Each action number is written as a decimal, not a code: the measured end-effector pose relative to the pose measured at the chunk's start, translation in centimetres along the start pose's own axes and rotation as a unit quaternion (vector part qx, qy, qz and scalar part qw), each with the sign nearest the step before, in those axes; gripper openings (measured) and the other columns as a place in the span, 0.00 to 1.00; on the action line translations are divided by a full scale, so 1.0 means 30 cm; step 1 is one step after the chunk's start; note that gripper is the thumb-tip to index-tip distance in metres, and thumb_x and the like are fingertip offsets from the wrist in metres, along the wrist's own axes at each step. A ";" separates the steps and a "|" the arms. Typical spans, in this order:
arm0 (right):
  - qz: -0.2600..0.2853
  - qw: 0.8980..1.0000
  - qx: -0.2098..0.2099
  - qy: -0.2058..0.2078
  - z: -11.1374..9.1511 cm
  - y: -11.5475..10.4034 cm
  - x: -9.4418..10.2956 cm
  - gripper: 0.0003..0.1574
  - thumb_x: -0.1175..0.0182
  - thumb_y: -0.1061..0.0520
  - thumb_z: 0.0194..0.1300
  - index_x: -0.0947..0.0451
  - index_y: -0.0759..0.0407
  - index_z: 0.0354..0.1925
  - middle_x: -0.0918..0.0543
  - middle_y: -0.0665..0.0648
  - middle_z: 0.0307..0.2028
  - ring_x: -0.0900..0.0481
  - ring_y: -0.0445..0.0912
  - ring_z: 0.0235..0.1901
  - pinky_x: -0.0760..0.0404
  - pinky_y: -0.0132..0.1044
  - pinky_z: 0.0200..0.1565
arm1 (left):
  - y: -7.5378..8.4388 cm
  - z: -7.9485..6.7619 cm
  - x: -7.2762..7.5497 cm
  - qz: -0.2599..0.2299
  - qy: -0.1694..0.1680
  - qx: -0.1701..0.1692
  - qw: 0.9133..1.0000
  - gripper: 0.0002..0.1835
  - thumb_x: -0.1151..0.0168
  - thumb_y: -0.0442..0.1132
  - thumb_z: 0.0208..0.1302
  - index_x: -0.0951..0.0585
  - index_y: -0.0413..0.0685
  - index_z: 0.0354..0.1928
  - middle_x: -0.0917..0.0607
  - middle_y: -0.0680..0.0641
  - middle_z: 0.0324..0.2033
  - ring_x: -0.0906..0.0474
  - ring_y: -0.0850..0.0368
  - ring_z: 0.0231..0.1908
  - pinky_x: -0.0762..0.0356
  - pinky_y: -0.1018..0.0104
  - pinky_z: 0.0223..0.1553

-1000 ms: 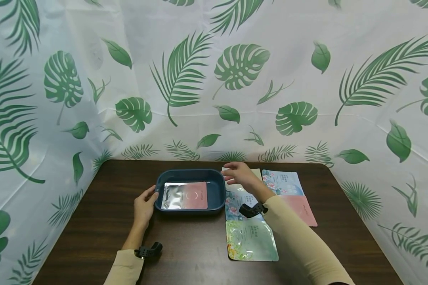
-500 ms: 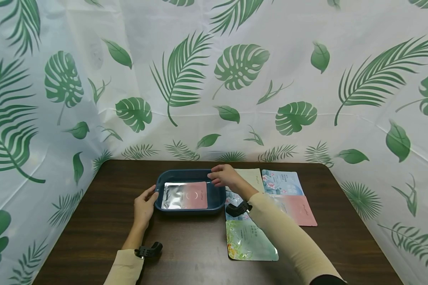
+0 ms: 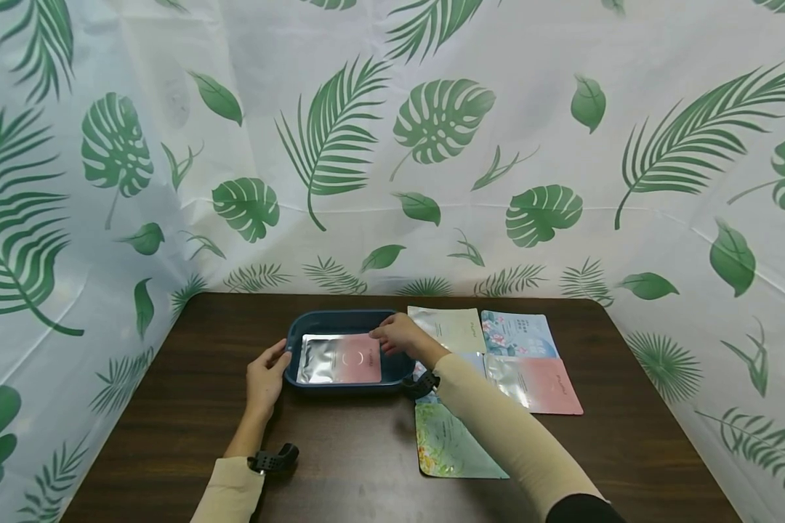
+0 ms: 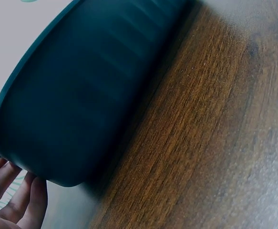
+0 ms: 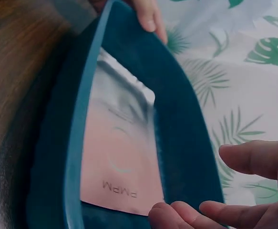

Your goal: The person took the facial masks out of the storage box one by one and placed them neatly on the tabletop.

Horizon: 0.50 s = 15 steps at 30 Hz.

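Observation:
A dark blue rectangular tray [image 3: 347, 319] stands at the back middle of the table, and a pink and silver face mask packet [image 3: 353, 359] lies flat inside it. My left hand [image 3: 264, 378] holds the tray's left end, thumb over the rim and fingers against the outside. In the left wrist view those fingers [image 4: 34, 195] touch the tray's outer wall. My right hand [image 3: 402, 335] reaches over the tray's right end. Its fingertips [image 5: 165, 217] are at the packet's printed end; whether they touch it I cannot tell. The thumb [image 5: 248, 155] stands apart from the fingers.
Right of the tray lie a cream packet [image 3: 448, 328], a blue floral packet [image 3: 520, 335], another pink and silver packet [image 3: 539, 385] and a green packet [image 3: 454, 443]. My right arm partly covers another blue one. A leaf-printed cloth [image 3: 432, 240] hangs behind the table [image 3: 340, 450].
My right hand has moved left and slightly down, from above the cream packet to the packet in the tray. The left hand and the tray have stayed put.

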State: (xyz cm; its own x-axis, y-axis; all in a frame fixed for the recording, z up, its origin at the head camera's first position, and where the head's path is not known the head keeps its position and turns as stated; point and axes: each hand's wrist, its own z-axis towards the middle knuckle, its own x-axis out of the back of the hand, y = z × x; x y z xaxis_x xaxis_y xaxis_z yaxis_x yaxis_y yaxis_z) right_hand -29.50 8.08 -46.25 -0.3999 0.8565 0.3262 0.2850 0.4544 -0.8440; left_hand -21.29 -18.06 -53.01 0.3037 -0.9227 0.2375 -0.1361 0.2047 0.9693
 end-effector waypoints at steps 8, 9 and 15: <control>-0.062 0.997 -0.028 0.030 0.011 0.004 -0.044 0.23 0.37 0.55 0.64 0.24 0.72 0.50 0.18 0.70 0.47 0.17 0.58 0.42 0.16 0.46 0.44 | -0.003 -0.002 0.002 0.000 -0.003 0.002 1.000 0.21 0.45 0.39 0.71 0.25 0.45 0.64 0.21 0.37 0.58 0.27 0.53 0.52 0.31 0.85 0.39; -0.071 0.996 -0.031 0.034 0.012 0.005 -0.049 0.22 0.37 0.55 0.64 0.23 0.72 0.48 0.18 0.69 0.47 0.17 0.57 0.41 0.15 0.46 0.43 | -0.004 -0.002 0.002 0.000 -0.003 0.002 1.000 0.21 0.45 0.39 0.71 0.25 0.45 0.64 0.21 0.37 0.58 0.27 0.54 0.51 0.30 0.84 0.39; -0.135 0.989 -0.027 0.053 0.020 0.015 -0.078 0.15 0.35 0.57 0.60 0.20 0.69 0.38 0.21 0.59 0.30 0.22 0.50 0.25 0.15 0.46 0.35 | -0.006 0.002 0.000 0.003 -0.001 0.001 1.000 0.21 0.45 0.39 0.72 0.25 0.45 0.64 0.20 0.37 0.57 0.27 0.59 0.47 0.30 0.84 0.39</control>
State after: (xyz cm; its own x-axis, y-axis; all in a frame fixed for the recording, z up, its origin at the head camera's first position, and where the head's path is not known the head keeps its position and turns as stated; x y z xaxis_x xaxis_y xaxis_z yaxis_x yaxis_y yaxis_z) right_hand -28.96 6.12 -47.65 -0.3745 0.7219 0.5818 0.2270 0.6798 -0.6974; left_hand -21.31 -18.13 -53.18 0.3005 -0.9223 0.2429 -0.1401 0.2092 0.9678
